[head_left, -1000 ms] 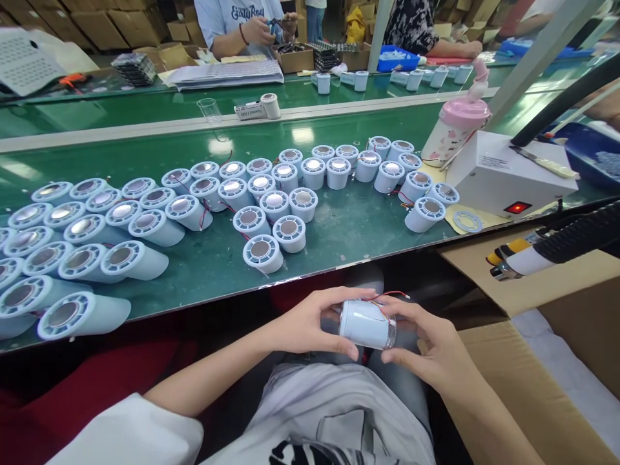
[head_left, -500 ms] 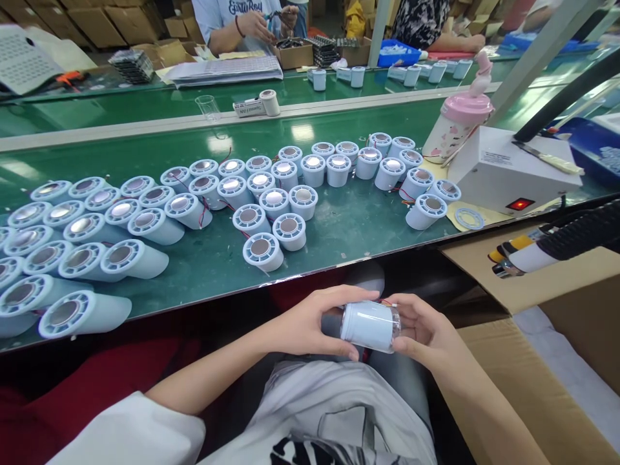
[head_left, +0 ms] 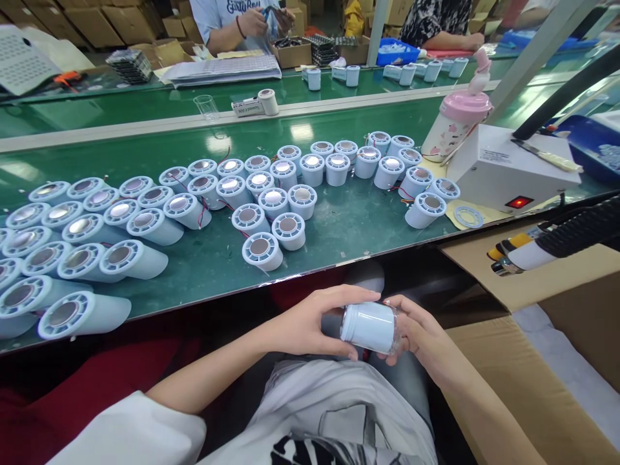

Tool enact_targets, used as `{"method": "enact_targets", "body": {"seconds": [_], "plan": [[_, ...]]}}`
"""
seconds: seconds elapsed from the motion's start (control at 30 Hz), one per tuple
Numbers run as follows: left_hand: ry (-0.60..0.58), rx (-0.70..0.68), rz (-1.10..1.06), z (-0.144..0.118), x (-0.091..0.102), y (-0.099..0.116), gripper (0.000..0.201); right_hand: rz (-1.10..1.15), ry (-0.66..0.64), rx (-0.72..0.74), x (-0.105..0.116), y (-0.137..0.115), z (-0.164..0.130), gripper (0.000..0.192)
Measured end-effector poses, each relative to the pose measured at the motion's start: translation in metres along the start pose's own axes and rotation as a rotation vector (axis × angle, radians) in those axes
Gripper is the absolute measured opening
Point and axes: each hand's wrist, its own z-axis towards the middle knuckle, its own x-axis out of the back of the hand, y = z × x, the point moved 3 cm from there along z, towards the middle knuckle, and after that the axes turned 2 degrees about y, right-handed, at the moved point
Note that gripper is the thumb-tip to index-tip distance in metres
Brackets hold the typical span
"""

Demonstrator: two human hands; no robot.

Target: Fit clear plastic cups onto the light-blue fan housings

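On the far left of the glossy green conveyor belt (head_left: pixel 339 226), pale blue plastic cylinders (head_left: pixel 121 223) lie tipped on their sides in rows, each showing a ribbed ring end around a shiny metal disc. Further right more of the same housings stand upright in a loose arc, thin red and black wires trailing between them.

Below the belt's near edge, over the person's lap, the left hand (head_left: pixel 305 326) curls around the left end of 1 smooth pale blue cylinder (head_left: pixel 369 326), thumb on top and fingers underneath. The cylinder lies on its side, rounded matte body toward the camera, a clear end cap at its right. The right hand (head_left: pixel 416 332) cups that right end, fingers wrapped behind and beneath it, so both hands grip it.

To the right, a flat pale blue ring (head_left: pixel 467 217) rests on yellowish paper beside a boxy white unit (head_left: pixel 504 169) with a lit red switch. A pink-lidded bottle (head_left: pixel 458 126) stands behind it. A tool with a ribbed black handle (head_left: pixel 557 242) lies across an open brown cardboard box (head_left: pixel 542 387).
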Motion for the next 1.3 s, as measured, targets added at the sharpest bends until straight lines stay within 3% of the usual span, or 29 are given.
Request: {"method": "enact_targets", "body": {"seconds": [0.33,0.53,0.7,0.77,0.8,0.9,0.97,1.03,1.1,1.3], "plan": [[-0.019,-0.019,-0.023,-0.001,-0.001,-0.002,0.081,0.158,-0.033,-0.165,-0.012,0.004,0.003,0.051],[-0.013,-0.068,0.029,-0.003,-0.001,-0.004,0.081,0.242,-0.127,-0.378,-0.016,0.009,0.003,0.061],[-0.005,0.023,-0.015,-0.004,-0.004,0.0,0.07,0.183,-0.159,-0.469,-0.018,0.01,-0.001,0.074],[0.022,0.089,-0.049,-0.005,-0.006,0.001,0.067,0.071,-0.1,-0.379,-0.014,0.012,-0.001,0.066],[0.039,0.131,-0.064,-0.006,-0.007,0.002,0.066,-0.018,-0.026,-0.267,-0.01,0.012,0.0,0.057],[0.063,0.256,-0.136,-0.007,-0.008,0.002,0.066,-0.389,0.21,0.324,0.003,0.001,-0.002,0.023],[0.059,0.305,-0.204,-0.007,-0.01,0.002,0.066,-0.625,0.177,0.713,0.003,-0.007,-0.008,0.045],[0.043,0.336,-0.279,-0.007,-0.01,0.002,0.064,-0.763,0.022,0.912,-0.002,-0.01,-0.013,0.063],[0.028,0.344,-0.316,-0.006,-0.009,0.002,0.063,-0.765,-0.068,0.886,-0.003,-0.01,-0.014,0.066],[-0.02,0.259,-0.278,-0.007,-0.004,0.011,0.066,-0.151,-0.079,0.343,0.001,0.0,-0.012,0.05]]}}
